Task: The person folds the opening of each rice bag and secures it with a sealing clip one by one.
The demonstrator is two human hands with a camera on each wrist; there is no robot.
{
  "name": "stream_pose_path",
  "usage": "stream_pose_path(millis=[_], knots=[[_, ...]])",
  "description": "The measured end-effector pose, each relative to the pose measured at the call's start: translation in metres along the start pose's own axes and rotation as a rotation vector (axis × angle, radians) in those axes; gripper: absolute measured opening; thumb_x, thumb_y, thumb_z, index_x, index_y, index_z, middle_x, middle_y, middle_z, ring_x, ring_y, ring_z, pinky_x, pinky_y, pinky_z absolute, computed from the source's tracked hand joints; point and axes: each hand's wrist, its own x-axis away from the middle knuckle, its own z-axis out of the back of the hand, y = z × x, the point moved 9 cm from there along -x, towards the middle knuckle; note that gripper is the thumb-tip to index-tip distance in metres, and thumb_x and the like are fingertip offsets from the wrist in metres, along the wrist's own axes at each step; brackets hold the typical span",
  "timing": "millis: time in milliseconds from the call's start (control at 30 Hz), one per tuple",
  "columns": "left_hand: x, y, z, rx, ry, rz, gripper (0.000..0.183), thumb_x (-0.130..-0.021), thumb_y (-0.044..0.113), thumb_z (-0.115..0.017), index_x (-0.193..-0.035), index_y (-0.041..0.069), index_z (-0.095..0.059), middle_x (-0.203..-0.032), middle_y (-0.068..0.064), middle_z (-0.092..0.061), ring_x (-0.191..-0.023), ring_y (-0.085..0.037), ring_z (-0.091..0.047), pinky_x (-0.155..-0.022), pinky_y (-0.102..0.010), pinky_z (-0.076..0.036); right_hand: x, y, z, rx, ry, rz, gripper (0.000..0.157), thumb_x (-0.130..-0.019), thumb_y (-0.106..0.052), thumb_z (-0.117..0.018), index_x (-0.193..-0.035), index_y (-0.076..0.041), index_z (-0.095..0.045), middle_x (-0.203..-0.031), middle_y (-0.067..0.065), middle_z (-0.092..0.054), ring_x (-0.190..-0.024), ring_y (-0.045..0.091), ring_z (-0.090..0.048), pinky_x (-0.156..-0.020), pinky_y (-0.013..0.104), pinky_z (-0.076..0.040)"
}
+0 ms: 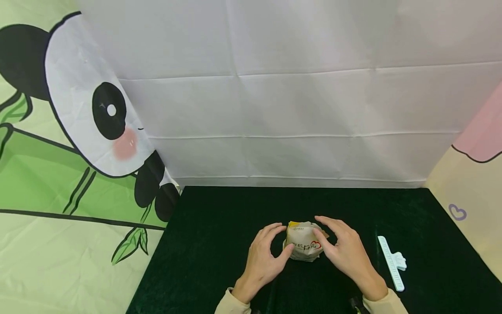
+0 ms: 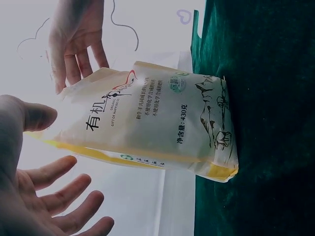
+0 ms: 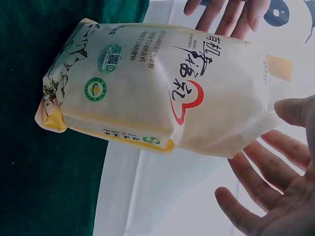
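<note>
A white bag with yellow side panels, dark Chinese lettering and a red heart outline stands upright on the dark green cloth. In the left wrist view the bag shows printed text and small line drawings near its base. My left hand is at the left of its top, fingers spread and thumb toward the front. On the other side, my right hand has its fingers and thumb around the top edge without gripping it. Whether fingertips touch the bag cannot be told. The right wrist view shows the right hand's fingers loosely spread.
A pale blue-white bag sealing clip lies on the dark green cloth to the right of the right hand. A white curtain hangs behind the table, and a panda-print sheet hangs at the left.
</note>
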Motion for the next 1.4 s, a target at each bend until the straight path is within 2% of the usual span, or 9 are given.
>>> stream_pose_path(millis=[367, 600, 800, 1200, 1400], knots=[[0.000, -0.001, -0.004, 0.031, -0.008, 0.040, 0.044, -0.101, 0.045, -0.068, -0.140, 0.025, -0.067, -0.149, 0.003, -0.063, -0.136, -0.023, -0.060, -0.109, -0.058, -0.052, 0.001, -0.002, -0.002, -0.017, 0.017, -0.002, 0.032, -0.097, -0.014, -0.078, -0.128, -0.008, -0.075, -0.123, 0.012, -0.078, -0.110, 0.032, -0.075, -0.085, 0.055, -0.063], [-0.003, 0.000, -0.004, 0.050, 0.008, 0.017, 0.044, -0.101, 0.043, -0.069, -0.140, 0.024, -0.065, -0.139, 0.002, -0.069, -0.123, -0.025, -0.068, -0.101, -0.048, -0.057, -0.001, -0.005, -0.003, -0.018, 0.031, 0.005, 0.031, -0.097, -0.012, -0.078, -0.127, -0.008, -0.075, -0.121, 0.010, -0.079, -0.108, 0.028, -0.075, -0.083, 0.051, -0.063], [-0.005, 0.001, -0.003, 0.046, 0.014, 0.021, 0.042, -0.101, 0.043, -0.069, -0.139, 0.025, -0.065, -0.136, 0.002, -0.070, -0.119, -0.024, -0.069, -0.098, -0.043, -0.057, 0.000, -0.004, -0.007, -0.028, 0.014, -0.007, 0.030, -0.098, -0.014, -0.077, -0.127, -0.010, -0.075, -0.121, 0.009, -0.079, -0.106, 0.026, -0.075, -0.081, 0.047, -0.063], [-0.013, 0.012, 0.003, -0.013, 0.045, -0.082, 0.038, -0.101, 0.037, -0.071, -0.135, 0.020, -0.068, -0.128, 0.001, -0.074, -0.113, -0.020, -0.071, -0.093, -0.040, -0.059, -0.002, -0.002, -0.010, -0.025, 0.024, -0.010, 0.028, -0.097, -0.014, -0.078, -0.124, -0.008, -0.077, -0.120, 0.010, -0.079, -0.107, 0.027, -0.075, -0.082, 0.050, -0.063], [-0.017, 0.020, 0.001, 0.023, 0.065, -0.096, 0.039, -0.101, 0.036, -0.071, -0.136, 0.018, -0.068, -0.126, 0.001, -0.075, -0.112, -0.018, -0.071, -0.095, -0.040, -0.059, -0.002, -0.003, -0.010, -0.021, 0.045, 0.010, 0.024, -0.095, -0.010, -0.079, -0.119, -0.008, -0.079, -0.117, 0.008, -0.080, -0.103, 0.025, -0.076, -0.077, 0.043, -0.063]])
